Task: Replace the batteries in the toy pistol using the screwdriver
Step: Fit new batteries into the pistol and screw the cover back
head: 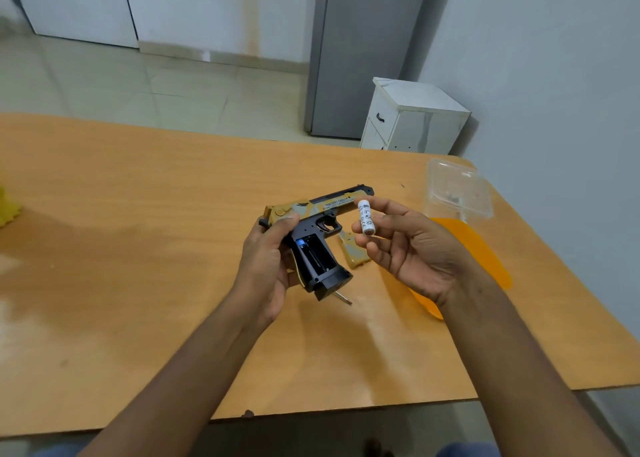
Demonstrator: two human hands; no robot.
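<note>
My left hand grips the tan and black toy pistol by the back of its handle, above the table. The battery bay in the handle lies open, with a blue battery seated in its left slot. My right hand pinches a white battery upright between thumb and fingers, just right of the trigger. The tan battery cover lies on the table between my hands. A metal screwdriver tip pokes out from under the pistol's base; its handle is hidden.
The wooden table ends at a front edge near me and a right edge by the wall. A clear plastic container stands at the far right, with an orange lid under my right wrist. A yellow object sits at the left edge.
</note>
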